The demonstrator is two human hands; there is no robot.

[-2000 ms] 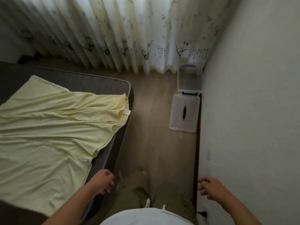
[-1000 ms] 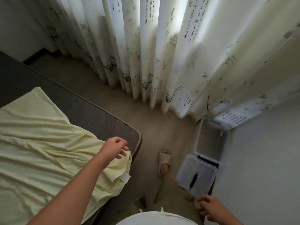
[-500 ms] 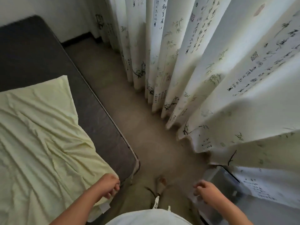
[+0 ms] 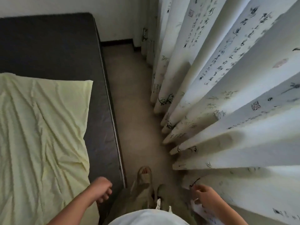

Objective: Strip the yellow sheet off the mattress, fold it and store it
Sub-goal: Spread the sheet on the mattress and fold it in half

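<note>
Here, curtain [image 4: 227,95] crowding narrow floor [image 4: 134,103] beside mattress [image 4: 48,46], yellow sheet [image 4: 40,127] rumpled atop

1. Mattress [image 4: 48,46]: dark, bare at the far end and along the right edge, far end near the pale wall [image 4: 113,18].
2. Yellow sheet [image 4: 40,135]: wrinkled, spread over the near left part of the mattress.
3. Left hand [image 4: 103,189]: fingers loosely curled, above the bare strip just beside the sheet's right edge.
4. Right hand [image 4: 206,197]: fingers loosely curled, near the curtain hem; contact unclear.
5. Curtain [image 4: 227,95]: white, printed with script and bamboo, hanging in folds down to the floor [image 4: 134,111].
6. Sandalled foot [image 4: 144,174]: on the floor between mattress and curtain.
</note>
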